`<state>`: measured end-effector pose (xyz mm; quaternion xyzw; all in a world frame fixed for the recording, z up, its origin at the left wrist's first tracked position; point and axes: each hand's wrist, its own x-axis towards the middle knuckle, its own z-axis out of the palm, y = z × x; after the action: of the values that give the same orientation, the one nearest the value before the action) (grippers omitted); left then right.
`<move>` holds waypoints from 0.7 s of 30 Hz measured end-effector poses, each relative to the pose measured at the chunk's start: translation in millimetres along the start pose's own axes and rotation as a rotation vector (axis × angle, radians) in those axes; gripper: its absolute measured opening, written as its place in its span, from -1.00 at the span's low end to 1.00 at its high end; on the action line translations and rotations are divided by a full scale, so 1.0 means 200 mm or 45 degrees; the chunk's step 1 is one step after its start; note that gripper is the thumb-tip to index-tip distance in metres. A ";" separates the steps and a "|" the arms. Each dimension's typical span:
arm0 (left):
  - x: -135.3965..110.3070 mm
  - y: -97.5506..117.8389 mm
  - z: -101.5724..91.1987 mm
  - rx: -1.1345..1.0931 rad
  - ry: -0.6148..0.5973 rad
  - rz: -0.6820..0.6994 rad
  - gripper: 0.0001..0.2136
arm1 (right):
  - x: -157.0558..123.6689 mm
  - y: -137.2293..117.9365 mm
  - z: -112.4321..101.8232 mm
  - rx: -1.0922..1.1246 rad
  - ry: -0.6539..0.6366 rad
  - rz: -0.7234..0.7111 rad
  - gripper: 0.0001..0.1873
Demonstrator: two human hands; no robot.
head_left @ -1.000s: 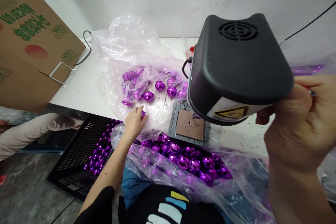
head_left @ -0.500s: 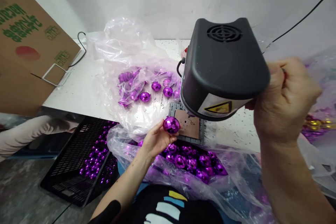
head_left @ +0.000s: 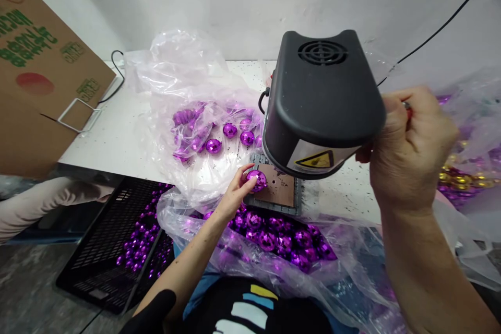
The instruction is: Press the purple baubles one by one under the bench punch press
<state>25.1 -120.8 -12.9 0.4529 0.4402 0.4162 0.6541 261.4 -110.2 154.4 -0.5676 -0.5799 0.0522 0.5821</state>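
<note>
My left hand (head_left: 236, 192) pinches a shiny purple faceted ball (head_left: 257, 181) between thumb and fingers, over the left edge of a brown plate (head_left: 279, 183) that has a small hole. To the right, my right hand (head_left: 413, 141) is closed around a handle beside a black machine head (head_left: 324, 99); the handle is mostly hidden, with a bit of red showing. The head has a round vent on top and a yellow warning label. It blocks the space behind the plate. More purple balls (head_left: 268, 240) fill a clear plastic bag at my lap.
Loose purple balls (head_left: 213, 146) lie on clear plastic (head_left: 172, 68) on the white table (head_left: 117, 130). A black crate (head_left: 97, 250) with purple balls stands lower left, near another person's leg (head_left: 47, 203). A cardboard box (head_left: 47, 68) stands left; bagged gold and purple pieces (head_left: 462, 177) sit right.
My left hand has turned over, its thumb now across the near side of the ball, with the ball slightly closer to the plate. My right hand stays on the handle. The view has shifted slightly.
</note>
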 end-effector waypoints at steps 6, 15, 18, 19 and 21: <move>0.08 -0.08 0.06 0.636 0.027 0.308 -0.60 | 0.00 -0.01 0.00 0.031 -0.005 0.014 -0.55; 0.12 -0.11 0.12 1.025 0.084 0.611 -0.69 | -0.01 -0.01 0.00 0.008 0.013 0.002 -0.55; 0.13 -0.12 0.16 1.018 0.112 0.575 -0.65 | -0.02 0.00 0.01 -0.022 0.026 -0.006 -0.55; 0.13 -0.13 0.17 1.003 0.110 0.569 -0.65 | -0.02 -0.01 0.01 -0.035 0.029 -0.011 -0.55; 0.14 -0.14 0.19 0.973 0.095 0.563 -0.65 | -0.02 -0.01 0.01 -0.066 0.034 -0.024 -0.53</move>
<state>73.2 -110.5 -37.5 0.7302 0.4784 0.3694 0.3186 257.9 -113.0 152.2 -0.5777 -0.5784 0.0240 0.5754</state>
